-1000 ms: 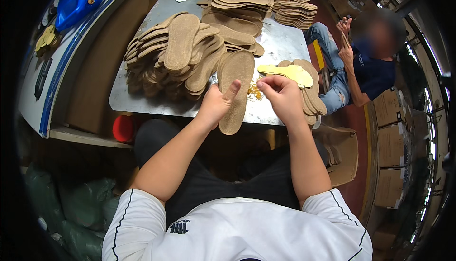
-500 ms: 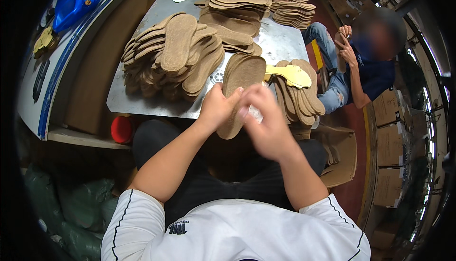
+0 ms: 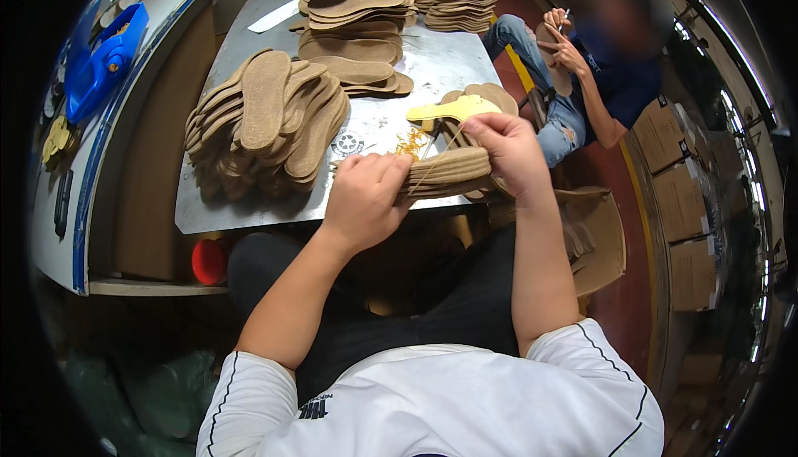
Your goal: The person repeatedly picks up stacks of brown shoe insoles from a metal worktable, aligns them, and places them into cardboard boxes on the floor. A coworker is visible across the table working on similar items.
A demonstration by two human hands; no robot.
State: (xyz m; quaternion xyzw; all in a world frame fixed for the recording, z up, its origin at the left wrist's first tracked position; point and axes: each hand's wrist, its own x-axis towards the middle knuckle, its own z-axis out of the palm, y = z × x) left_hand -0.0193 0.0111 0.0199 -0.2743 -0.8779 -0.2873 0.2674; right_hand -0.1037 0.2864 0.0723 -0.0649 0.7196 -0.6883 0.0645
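Observation:
My left hand grips one end of a stack of brown insoles, which it holds edge-up at the table's near edge. At the stack's other end, my right hand pinches a thin rubber band between thumb and fingers. The band is stretched slantwise across the stack; part of its loop is hidden by my left hand. Just beyond the stack lies a small heap of yellow-orange rubber bands. A yellow sole-shaped template with a handle rests on further insoles beside my right hand.
Piled insoles cover the metal table's left, with more stacks at the back. A co-worker sits at right, holding an insole and a pen. An open carton stands low right; a red round object is low left.
The stack has turned from upright to lying crosswise, edge-up. My right hand has moved right and away from it, drawing out a rubber band. The view has shifted right.

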